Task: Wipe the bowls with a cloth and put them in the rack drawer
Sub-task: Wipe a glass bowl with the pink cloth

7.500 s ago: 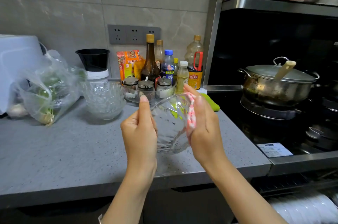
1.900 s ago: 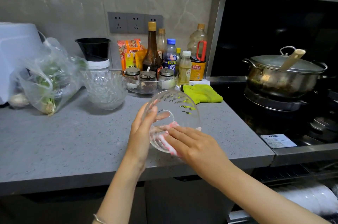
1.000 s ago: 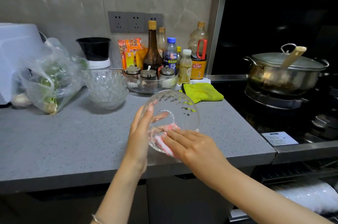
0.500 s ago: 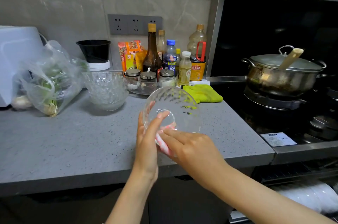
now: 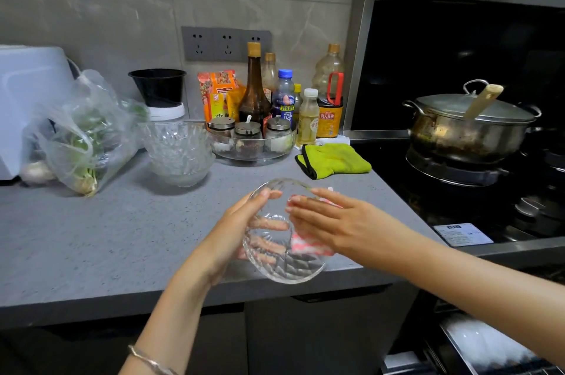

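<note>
The left hand (image 5: 235, 231) grips a glass bowl (image 5: 284, 264) tipped on its side, fingers curled behind the glass. The right hand (image 5: 333, 221), fingers straight, presses a pink-and-white cloth (image 5: 308, 247) against the bowl's right side. The bowl hangs over the worktop (image 5: 107, 237) front edge, with bare worktop to the left; stacked glass bowls (image 5: 179, 154) stand well behind.

Grey countertop (image 5: 91, 237), tiled wall (image 5: 122, 1)

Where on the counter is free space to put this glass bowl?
The bare counter patch in front of the vegetable bag and stacked bowls, left of the left hand holding the glass bowl. Crowded along the wall: jar tray, bottles, green cloth.
</note>
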Available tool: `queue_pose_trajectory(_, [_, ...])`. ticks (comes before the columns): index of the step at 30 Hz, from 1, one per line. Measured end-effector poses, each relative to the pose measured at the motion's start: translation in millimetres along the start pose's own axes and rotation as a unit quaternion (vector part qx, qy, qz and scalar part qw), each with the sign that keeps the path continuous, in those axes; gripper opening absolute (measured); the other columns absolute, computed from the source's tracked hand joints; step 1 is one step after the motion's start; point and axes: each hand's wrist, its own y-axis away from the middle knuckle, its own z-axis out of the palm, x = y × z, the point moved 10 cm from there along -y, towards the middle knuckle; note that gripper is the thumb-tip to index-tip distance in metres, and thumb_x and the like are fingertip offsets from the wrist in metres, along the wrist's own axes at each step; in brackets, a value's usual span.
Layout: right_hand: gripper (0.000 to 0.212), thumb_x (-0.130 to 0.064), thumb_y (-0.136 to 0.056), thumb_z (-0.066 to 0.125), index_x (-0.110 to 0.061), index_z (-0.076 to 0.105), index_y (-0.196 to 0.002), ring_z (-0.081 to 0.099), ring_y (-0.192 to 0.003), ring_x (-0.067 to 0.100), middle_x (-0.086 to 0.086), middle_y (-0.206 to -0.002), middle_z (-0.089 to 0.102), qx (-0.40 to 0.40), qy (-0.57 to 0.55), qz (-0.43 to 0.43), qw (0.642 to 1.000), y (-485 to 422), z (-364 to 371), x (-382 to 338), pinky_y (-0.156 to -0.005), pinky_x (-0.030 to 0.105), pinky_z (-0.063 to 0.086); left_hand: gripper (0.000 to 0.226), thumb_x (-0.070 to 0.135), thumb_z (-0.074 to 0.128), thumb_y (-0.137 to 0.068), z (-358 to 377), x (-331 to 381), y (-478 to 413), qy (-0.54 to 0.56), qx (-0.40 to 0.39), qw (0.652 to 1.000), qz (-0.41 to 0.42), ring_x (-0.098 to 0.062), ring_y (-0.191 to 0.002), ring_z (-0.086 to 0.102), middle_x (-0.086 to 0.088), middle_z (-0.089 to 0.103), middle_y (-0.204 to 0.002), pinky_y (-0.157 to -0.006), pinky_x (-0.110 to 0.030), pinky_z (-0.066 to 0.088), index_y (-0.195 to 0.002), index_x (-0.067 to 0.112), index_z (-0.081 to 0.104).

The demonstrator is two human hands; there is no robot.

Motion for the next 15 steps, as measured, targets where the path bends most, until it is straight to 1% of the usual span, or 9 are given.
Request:
queue_pose_trajectory(2, [0.068,-0.027,-0.07,0.072,-0.011,0.055,-0.134,0.042,-0.135,0.024,0.009,-0.144,0.048,-0.003,-0.017,0.025,1.0,1.7,-0.6,0.8,-0.115,0.042,0.01,0.038,0.056,0.042,-0.086,0.2,-4.4,1.0,0.008,0.008,1.0,-0.006,-0.04,-0.089,0.07,-0.01,0.075,-0.097,-0.091,-0.055,0.051,-0.113,0.038,0.062])
queue_pose_trajectory(3, [0.072,-0.032,-0.069,0.073,-0.013,0.054,-0.136,0.041,-0.136,0.024,0.008,-0.145,0.046,0.003,-0.034,0.032,0.999,2.7,-2.3,1.2,-0.114,0.042,0.014,0.035,0.052,0.041,-0.091,0.1,-5.5,2.1,0.015,0.011,1.0,-0.006,-0.04,-0.09,0.07,-0.01,0.075,-0.096,-0.088,-0.051,0.054,-0.115,0.035,0.061])
queue_pose_trajectory(5, [0.075,-0.041,-0.072,0.074,-0.018,0.05,-0.139,0.037,-0.138,0.024,0.007,-0.149,0.042,-0.004,-0.075,0.036,0.997,5.7,-3.6,-0.8,-0.113,0.043,0.021,0.034,0.047,0.038,-0.096,-2.3,-4.7,4.0,0.023,0.018,1.0,0.0,-0.037,-0.086,0.071,-0.01,0.075,-0.094,-0.076,-0.04,0.058,-0.117,0.033,0.06])
queue_pose_trajectory(7, [0.07,-0.046,-0.078,0.07,-0.022,0.048,-0.14,0.034,-0.14,0.024,0.005,-0.15,0.041,-0.03,-0.12,0.041,0.991,10.5,0.5,-3.2,-0.115,0.043,0.023,0.034,0.047,0.039,-0.095,-7.2,-1.9,5.6,0.03,0.038,0.999,0.012,-0.033,-0.079,0.072,-0.009,0.075,-0.093,-0.066,-0.034,0.058,-0.116,0.033,0.061])
queue_pose_trajectory(10, [0.054,-0.048,-0.083,0.063,-0.027,0.056,-0.132,0.039,-0.138,0.022,0.002,-0.145,0.048,-0.06,-0.188,0.086,0.976,12.9,1.6,-3.4,-0.115,0.042,0.03,0.036,0.051,0.042,-0.09,-9.2,-2.2,6.8,0.047,0.066,0.996,0.02,-0.037,-0.077,0.072,-0.01,0.074,-0.097,-0.067,-0.039,0.059,-0.116,0.033,0.061])
queue_pose_trajectory(12, [0.051,-0.05,-0.084,0.053,-0.028,0.058,-0.13,0.046,-0.133,0.017,0.0,-0.141,0.053,-0.063,-0.233,0.11,0.964,10.6,-6.5,-10.4,-0.112,0.039,0.032,0.036,0.052,0.041,-0.091,-6.7,-5.8,7.7,0.067,0.079,0.994,0.023,-0.035,-0.074,0.071,-0.013,0.073,-0.101,-0.069,-0.04,0.057,-0.114,0.034,0.061])
queue_pose_trajectory(13, [0.053,-0.051,-0.086,0.05,-0.028,0.054,-0.134,0.046,-0.133,0.015,-0.002,-0.142,0.052,-0.066,-0.26,0.115,0.956,8.0,-12.1,-17.1,-0.112,0.036,0.034,0.034,0.051,0.04,-0.093,-5.0,-7.6,7.9,0.074,0.084,0.993,0.026,-0.032,-0.074,0.07,-0.014,0.073,-0.101,-0.069,-0.037,0.055,-0.113,0.034,0.062])
queue_pose_trajectory(14, [0.056,-0.051,-0.09,0.048,-0.028,0.046,-0.141,0.043,-0.135,0.013,-0.003,-0.146,0.047,-0.072,-0.306,0.115,0.942,4.3,-16.5,-25.3,-0.112,0.033,0.035,0.033,0.049,0.04,-0.094,-2.6,-8.6,8.6,0.077,0.086,0.993,0.028,-0.03,-0.075,0.069,-0.016,0.072,-0.102,-0.068,-0.035,0.054,-0.112,0.033,0.062])
queue_pose_trajectory(15, [0.061,-0.052,-0.093,0.046,-0.028,0.034,-0.148,0.034,-0.14,0.011,-0.004,-0.153,0.036,-0.081,-0.355,0.119,0.924,0.9,-19.0,-31.6,-0.114,0.03,0.03,0.032,0.048,0.04,-0.094,1.0,-9.3,9.3,0.079,0.084,0.993,0.029,-0.029,-0.078,0.069,-0.017,0.072,-0.102,-0.068,-0.033,0.053,-0.112,0.032,0.063])
